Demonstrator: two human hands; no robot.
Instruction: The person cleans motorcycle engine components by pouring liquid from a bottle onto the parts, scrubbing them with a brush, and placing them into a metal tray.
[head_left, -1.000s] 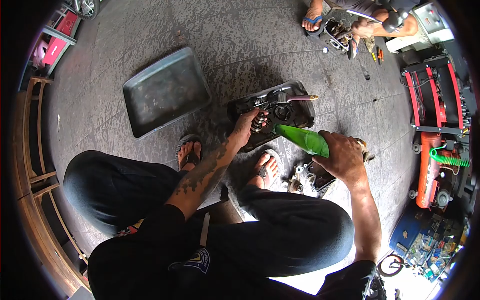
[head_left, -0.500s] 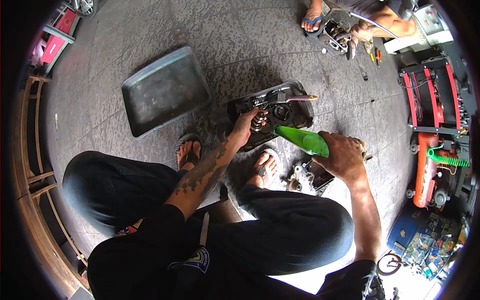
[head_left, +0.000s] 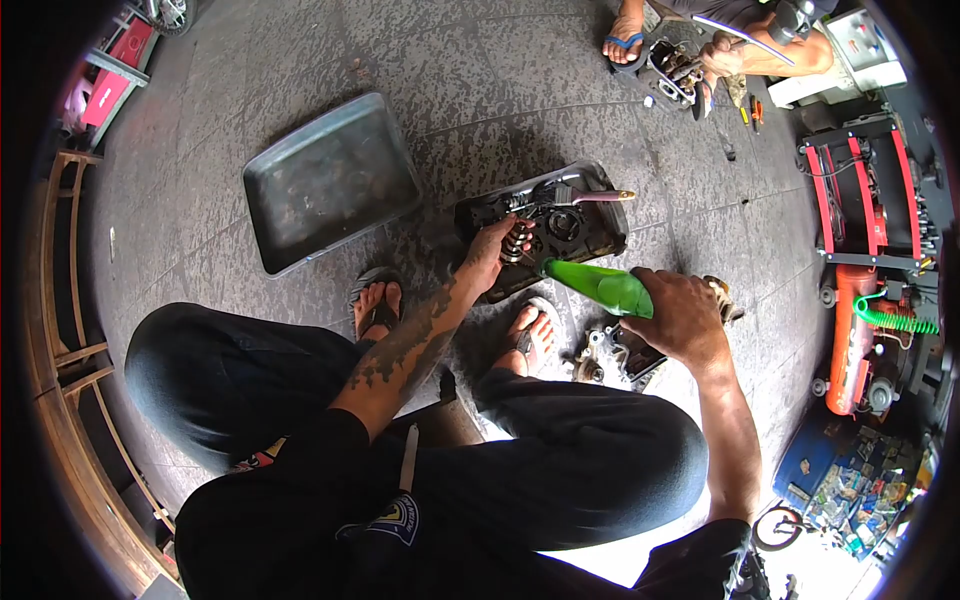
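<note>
My left hand [head_left: 487, 254] is closed round a metal gear part [head_left: 516, 243] over the left side of a black tray [head_left: 610, 240]. In my right hand [head_left: 682, 312] is a green bottle [head_left: 600, 287], gripped at its base and tilted, with its neck pointing left over the tray's near edge, close to the gear part. Dark, wet-looking metal parts lie in the tray, a round one [head_left: 564, 226] among them. A brush [head_left: 595, 196] rests across its far right side. Whether liquid leaves the bottle cannot be made out.
A larger grey tray [head_left: 335, 185] lies to the left. Engine parts [head_left: 598, 358] sit on the floor below my right hand. At the upper right, a co-worker's hand [head_left: 722, 55] is beside another engine part [head_left: 676, 72]. A red tool rack [head_left: 868, 195] and an orange tank [head_left: 850, 340] stand right.
My right hand and the bottle have shifted slightly left, and the neck now sits closer to the gear part. The co-worker's hand and the long strip near it have moved.
</note>
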